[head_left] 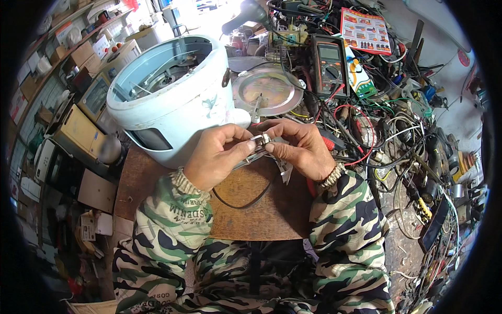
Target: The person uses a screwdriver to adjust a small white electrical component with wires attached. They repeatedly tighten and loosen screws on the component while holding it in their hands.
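Over the wooden tabletop (251,214) my two hands meet at a small shiny metal part (260,139). My left hand (219,154) pinches it between thumb and fingertips. On its other side my right hand (300,146) has its thumb and curled fingers closed on the same part. What kind of part it is I cannot make out. Below the fingers lie pale, thin pieces (282,166), partly hidden by my hands. A black cable (243,207) loops on the wood between my forearms. Just left of my hands stands a light-blue round appliance housing (172,112), its top open on inner parts.
Behind my hands lies a round metal plate (269,94). A multimeter (330,65) with red and black leads leans at the back. Tangled wires (397,136) and tools crowd the right side. A printed sheet (366,31) rests at the back right. Shelves with old appliances (78,131) line the left.
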